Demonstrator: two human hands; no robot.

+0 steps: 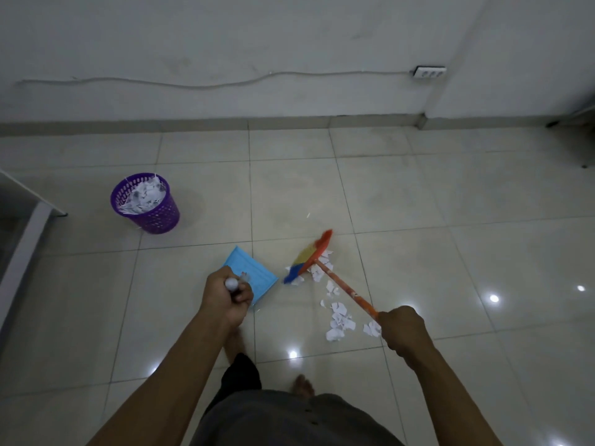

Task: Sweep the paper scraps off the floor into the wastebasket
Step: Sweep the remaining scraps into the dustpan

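While left fingers (pixel 239 295) clasp dustpan (pixel 257 273) and right fingers (pixel 389 328) broom (pixel 342 285), scraps (pixel 339 320) litter glossy tiles (pixel 418 188).

Dustpan (pixel 260 277): near corner and most of its handle hidden under the left hand (pixel 225 299);
Broom (pixel 335 277): bristles blurred; handle end hidden inside the right hand (pixel 402 331);
Forearms (pixel 154 381): cut off by bottom edge;
Furniture (pixel 25 239): cut off at left edge; kind unclear

Left arm: bare, stretched forward and down.
Left hand (pixel 227 296): fist curled round a white-capped thin handle (pixel 231 283), back of hand up.
Right arm: bare, reaching forward.
Right hand (pixel 402 329): fingers wrapped round a long orange stick (pixel 349 291), knuckles up.
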